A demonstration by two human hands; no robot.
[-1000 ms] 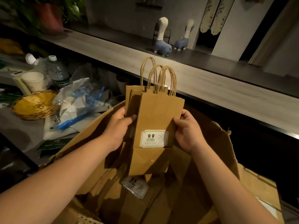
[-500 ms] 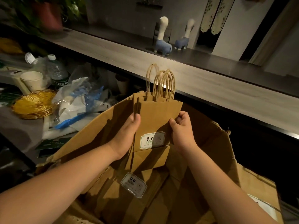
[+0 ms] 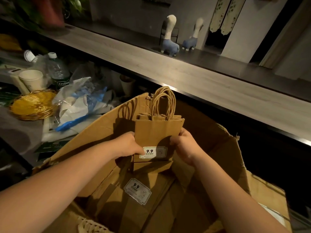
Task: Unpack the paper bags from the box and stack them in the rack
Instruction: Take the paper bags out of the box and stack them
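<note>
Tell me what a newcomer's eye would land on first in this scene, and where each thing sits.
First, the small bundle of flat brown paper bags with twisted handles, held upright at centre over the open brown cardboard box by the left hand and right hand. Its white 9.9 price sticker stands out. Behind, two blue and white animal figurines stand on the long grey wooden counter, and a yellow woven basket sits far left.

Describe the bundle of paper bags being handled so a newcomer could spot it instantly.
Start at the big open cardboard box in the foreground. Above its middle, the left hand and right hand grip a bundle of brown paper bags. Unlike the bags lying flat in the box, it stands upright with twisted handles on top.
</note>
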